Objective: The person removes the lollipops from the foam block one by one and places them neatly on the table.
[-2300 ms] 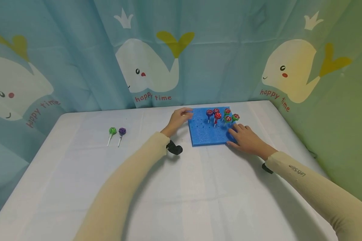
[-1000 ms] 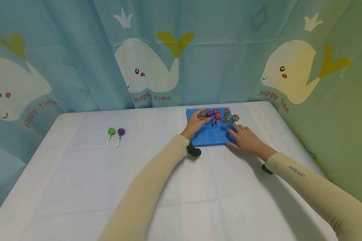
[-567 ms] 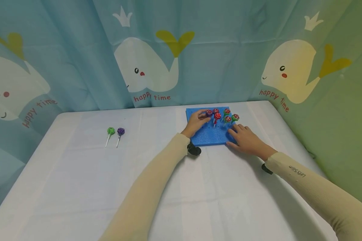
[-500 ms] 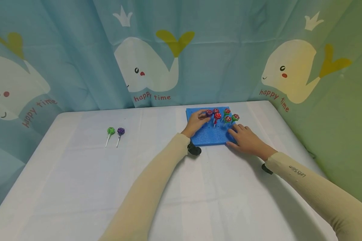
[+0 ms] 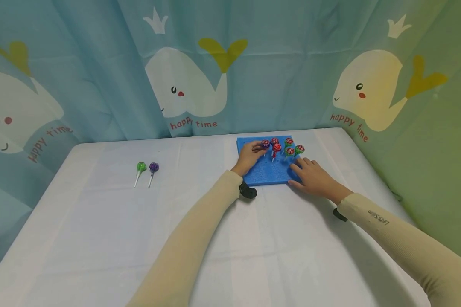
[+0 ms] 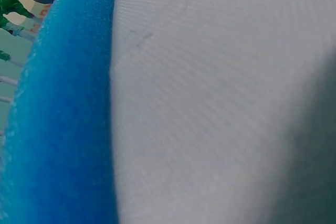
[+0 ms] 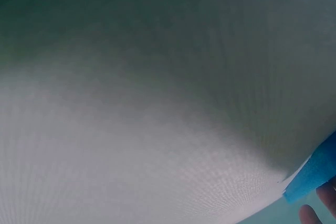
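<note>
A blue foam board (image 5: pixel 266 174) with small holes lies near the back of the table. Several wrapped lollipops stand upright in it: red ones such as the front red lollipop (image 5: pixel 276 147), and green-and-red ones such as the rightmost lollipop (image 5: pixel 299 149). Over the board's left part, my left hand (image 5: pixel 248 157) pinches the purple lollipop (image 5: pixel 266 144); its stick is partly hidden. My right hand (image 5: pixel 313 178) rests against the board's front right corner, fingers fairly relaxed. Fingertips (image 7: pixel 308 214) show beside the board's edge in the right wrist view.
A green lollipop (image 5: pixel 141 166) and another purple lollipop (image 5: pixel 154 167) lie side by side on the left of the white-covered table (image 5: pixel 223 256). Behind the table hangs a blue curtain (image 5: pixel 284 85) with whale prints.
My left hand has moved right from the board's left edge to the purple lollipop, and its fingers have closed on it. The purple lollipop has shifted slightly left. The right hand has stayed put.
</note>
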